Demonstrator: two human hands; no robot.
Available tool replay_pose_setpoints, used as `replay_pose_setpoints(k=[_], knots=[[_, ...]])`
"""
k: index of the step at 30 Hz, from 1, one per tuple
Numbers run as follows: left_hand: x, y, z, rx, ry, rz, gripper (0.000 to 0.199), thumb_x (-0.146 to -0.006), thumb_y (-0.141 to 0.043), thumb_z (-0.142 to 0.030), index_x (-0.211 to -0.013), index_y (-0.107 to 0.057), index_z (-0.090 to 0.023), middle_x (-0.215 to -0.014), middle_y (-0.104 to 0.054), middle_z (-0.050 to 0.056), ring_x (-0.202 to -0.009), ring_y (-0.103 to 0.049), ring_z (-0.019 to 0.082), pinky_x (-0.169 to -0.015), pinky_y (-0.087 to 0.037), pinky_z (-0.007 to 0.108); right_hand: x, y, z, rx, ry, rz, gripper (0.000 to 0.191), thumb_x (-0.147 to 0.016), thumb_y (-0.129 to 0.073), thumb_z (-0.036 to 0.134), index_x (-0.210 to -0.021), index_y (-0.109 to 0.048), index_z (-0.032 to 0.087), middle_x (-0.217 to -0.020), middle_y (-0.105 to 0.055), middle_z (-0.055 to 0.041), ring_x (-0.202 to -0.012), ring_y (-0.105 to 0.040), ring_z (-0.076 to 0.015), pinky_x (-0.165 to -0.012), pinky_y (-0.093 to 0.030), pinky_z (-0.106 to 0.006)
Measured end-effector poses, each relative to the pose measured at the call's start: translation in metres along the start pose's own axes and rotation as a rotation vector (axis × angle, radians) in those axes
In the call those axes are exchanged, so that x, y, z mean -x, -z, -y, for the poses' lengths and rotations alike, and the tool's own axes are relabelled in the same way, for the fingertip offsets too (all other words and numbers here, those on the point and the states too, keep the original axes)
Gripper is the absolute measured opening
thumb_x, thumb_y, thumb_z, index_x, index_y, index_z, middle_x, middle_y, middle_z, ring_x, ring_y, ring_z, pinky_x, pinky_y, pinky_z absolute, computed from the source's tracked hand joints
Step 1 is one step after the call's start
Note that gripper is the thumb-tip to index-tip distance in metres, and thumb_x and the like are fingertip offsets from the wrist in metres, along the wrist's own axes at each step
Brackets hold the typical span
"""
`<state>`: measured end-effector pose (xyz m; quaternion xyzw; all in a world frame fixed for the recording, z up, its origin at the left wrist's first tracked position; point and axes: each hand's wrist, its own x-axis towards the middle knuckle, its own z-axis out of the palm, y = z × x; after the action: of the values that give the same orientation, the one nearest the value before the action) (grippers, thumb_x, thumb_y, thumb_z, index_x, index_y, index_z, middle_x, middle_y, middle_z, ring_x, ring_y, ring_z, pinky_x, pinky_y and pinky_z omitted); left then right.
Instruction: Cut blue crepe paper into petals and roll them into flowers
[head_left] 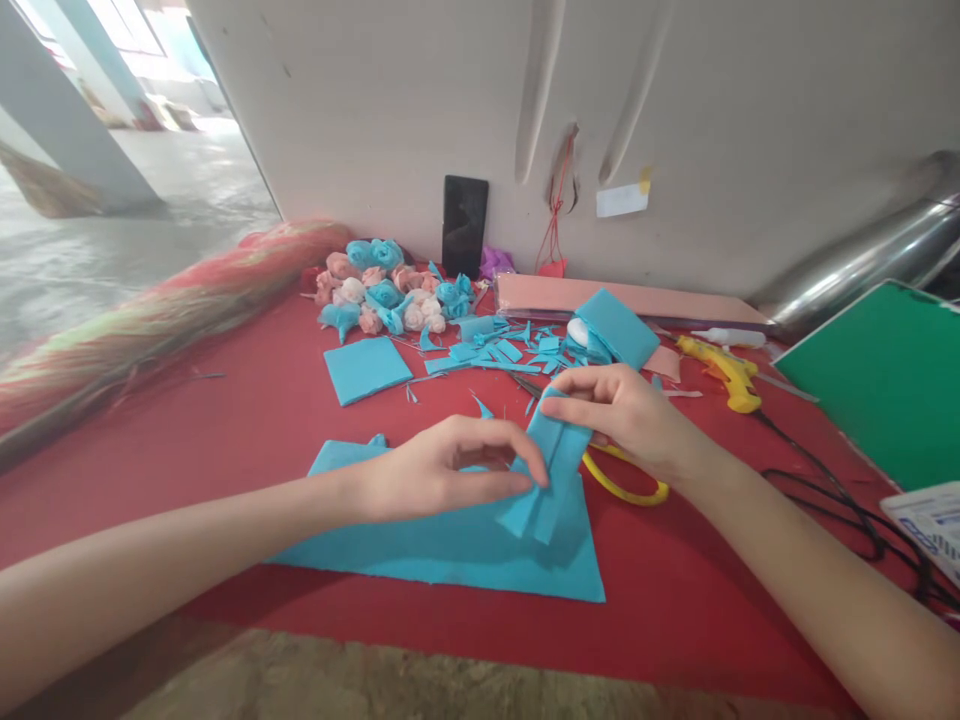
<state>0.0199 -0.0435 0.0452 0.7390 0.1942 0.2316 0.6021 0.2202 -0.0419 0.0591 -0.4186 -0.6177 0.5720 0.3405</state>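
A folded strip of blue paper (pixel 553 450) is held up in front of me, tilted, its loose lower ends spread apart. My right hand (pixel 619 415) pinches its upper end between thumb and fingers. Lower down, my left hand (pixel 465 470) has its thumb and index fingertips on the strip's left side. Beneath both hands a large blue sheet (pixel 450 550) lies on the red table (pixel 225 420). Scissors with yellow handles (pixel 626 492) lie behind and to the right of the strip, partly hidden by my right hand.
Behind are blue scraps (pixel 510 350), a blue square stack (pixel 367 370), another tilted stack (pixel 619 328), paper roses (pixel 386 293) and an upright phone (pixel 464 225). A yellow glue gun (pixel 724 372) with black cord and a green board (pixel 885 380) are at right.
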Motion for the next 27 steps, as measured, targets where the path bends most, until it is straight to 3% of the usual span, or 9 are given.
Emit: replay_pose_setpoints(k=[2,5,9,13,17,20,27], knots=[[0.001,0.0,0.001,-0.11,-0.009,-0.001,0.013,-0.081,-0.055,-0.015,-0.087,-0.066,-0.016,-0.078,-0.062,0.001,-0.069,-0.053,0.009,-0.064,-0.042,0.021,0.0,-0.002,-0.001,-0.01,0.003,-0.03,0.024,-0.073,-0.065,0.039,-0.075,-0.059,0.016,-0.055,-0.049,0.0056,-0.045,-0.037,-0.0015,-0.041,-0.026,-0.015],[0.003,0.0,0.002,-0.126,-0.002,-0.156,0.018,-0.083,-0.054,-0.021,-0.095,-0.067,-0.021,-0.078,-0.063,0.0,-0.063,-0.051,0.009,-0.058,-0.04,0.022,0.002,-0.006,0.001,-0.011,0.007,-0.038,0.027,-0.072,-0.065,0.041,-0.078,-0.057,0.016,-0.057,-0.047,0.0061,-0.047,-0.036,-0.0018,-0.042,-0.027,-0.014],[0.007,0.0,0.004,-0.059,-0.004,-0.279,0.023,-0.087,-0.05,-0.029,-0.106,-0.063,-0.031,-0.099,-0.064,-0.002,-0.094,-0.053,0.017,-0.08,-0.041,0.027,0.006,-0.013,0.01,0.026,-0.023,0.059,0.024,-0.067,-0.071,0.031,-0.085,-0.062,0.018,-0.077,-0.061,0.0022,-0.067,-0.054,-0.0071,-0.058,-0.044,-0.017],[0.01,-0.002,0.008,0.005,-0.034,-0.266,0.027,-0.087,-0.049,-0.03,-0.111,-0.06,-0.033,-0.107,-0.062,-0.002,-0.109,-0.047,0.021,-0.095,-0.035,0.032,0.007,-0.018,0.011,0.087,-0.054,0.057,0.019,-0.069,-0.069,0.031,-0.085,-0.066,0.02,-0.079,-0.065,0.0006,-0.076,-0.059,-0.0128,-0.065,-0.047,-0.022],[0.009,-0.001,0.007,0.088,-0.038,-0.268,0.032,-0.086,-0.05,-0.026,-0.115,-0.057,-0.034,-0.114,-0.06,-0.004,-0.109,-0.048,0.022,-0.099,-0.032,0.036,0.007,-0.022,0.008,0.095,-0.08,-0.002,0.019,-0.069,-0.067,0.035,-0.072,-0.065,0.016,-0.065,-0.061,0.0004,-0.061,-0.056,-0.0102,-0.056,-0.044,-0.022],[0.005,0.006,0.001,0.175,-0.09,-0.307,0.032,-0.085,-0.048,-0.024,-0.115,-0.058,-0.031,-0.106,-0.065,-0.003,-0.108,-0.05,0.023,-0.098,-0.033,0.037,0.009,-0.023,0.009,0.096,-0.102,0.004,0.023,-0.069,-0.068,0.034,-0.06,-0.062,0.014,-0.056,-0.058,0.0005,-0.051,-0.05,-0.0077,-0.05,-0.039,-0.021],[0.005,0.008,0.005,0.156,-0.077,-0.268,0.032,-0.084,-0.049,-0.022,-0.114,-0.059,-0.029,-0.105,-0.065,-0.002,-0.106,-0.052,0.024,-0.091,-0.038,0.035,0.009,-0.024,0.01,0.054,-0.135,0.046,0.021,-0.069,-0.068,0.035,-0.073,-0.065,0.015,-0.069,-0.064,-0.0011,-0.062,-0.057,-0.0108,-0.055,-0.044,-0.021]])
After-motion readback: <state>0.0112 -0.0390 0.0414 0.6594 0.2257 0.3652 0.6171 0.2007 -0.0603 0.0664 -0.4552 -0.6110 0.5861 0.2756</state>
